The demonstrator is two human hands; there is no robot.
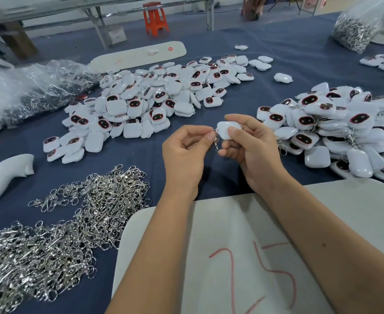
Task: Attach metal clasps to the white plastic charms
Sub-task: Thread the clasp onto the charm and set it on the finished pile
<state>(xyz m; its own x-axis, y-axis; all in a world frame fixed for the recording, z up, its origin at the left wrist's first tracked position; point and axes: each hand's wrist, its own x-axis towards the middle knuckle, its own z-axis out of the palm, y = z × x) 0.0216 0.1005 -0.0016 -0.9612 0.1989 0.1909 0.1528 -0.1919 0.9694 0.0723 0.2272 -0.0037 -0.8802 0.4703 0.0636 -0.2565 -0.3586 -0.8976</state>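
Right hand grips plain white charm; left hand pinches its silver clasp

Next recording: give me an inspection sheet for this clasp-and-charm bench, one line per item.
Surface: dark blue cloth over the table; pale board marked in red at the near edge.
Job's things: white charm and metal clasp held together; loose clasp pile at left; charm pile ahead; charms with clasps at right.
Clutter: plastic bags, bagged clasps, white moulded piece.
Hands: left hand pinches the clasp; right hand grips the charm.
Cables: nothing seen.
Surroundings: orange stool, metal table legs behind.
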